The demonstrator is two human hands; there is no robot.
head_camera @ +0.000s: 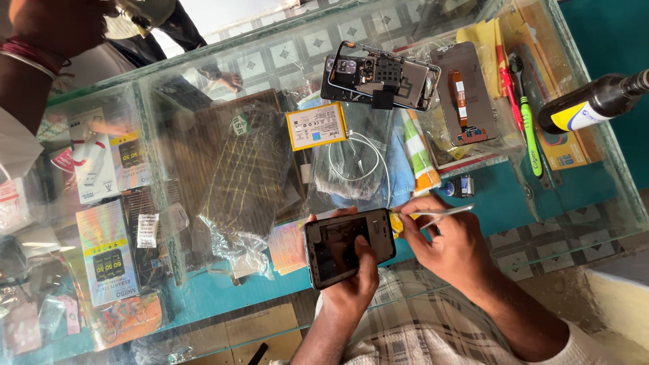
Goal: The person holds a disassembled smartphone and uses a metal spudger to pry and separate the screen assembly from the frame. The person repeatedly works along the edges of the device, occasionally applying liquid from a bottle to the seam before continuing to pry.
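Observation:
My left hand [353, 282] grips a dark phone [348, 245] just above the glass counter's near edge, thumb lying across its dark face. Right beside it, my right hand [449, 243] pinches a thin white pointed tool [439, 213] whose tip touches the phone's right end. Farther back on the glass lie an opened phone with its internals exposed [378, 76], a yellow battery [316, 126] and a loose screen panel with an orange flex cable [465, 94].
A glass counter [574, 223] covers shelves of packaged goods. On it lie a green toothbrush [529, 128], a red pen-like tool [503, 74], a dark bottle [595, 101], a white cable [362, 159] and plastic bags. Another person's arm [30, 61] reaches in at the top left.

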